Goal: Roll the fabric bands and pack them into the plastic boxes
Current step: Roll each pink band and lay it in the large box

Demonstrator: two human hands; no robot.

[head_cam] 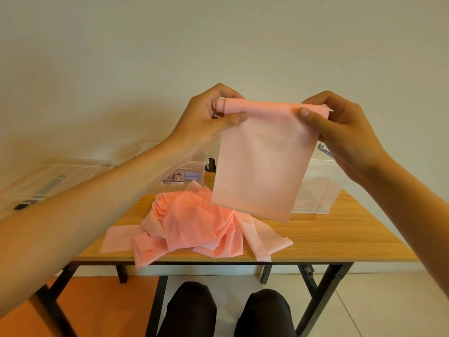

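On the wooden table [340, 229], a clear plastic box [323, 181] stands at the right, its contents unclear. A second box [198, 164] behind the left forearm holds lilac rolls [192, 176]. Above a heap of pink bands [194, 227], the left hand [206, 117] and right hand [340, 132] pinch the rolled top of a pink fabric band [262, 154], thumbs in front, the rest hanging.

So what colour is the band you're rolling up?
Pale pink, plain with no pattern. The band shows best in the head view, held up in both hands.

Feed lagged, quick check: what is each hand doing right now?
Left hand: pinches the left end of the band at its rolled top.
Right hand: pinches the right end of the same roll.
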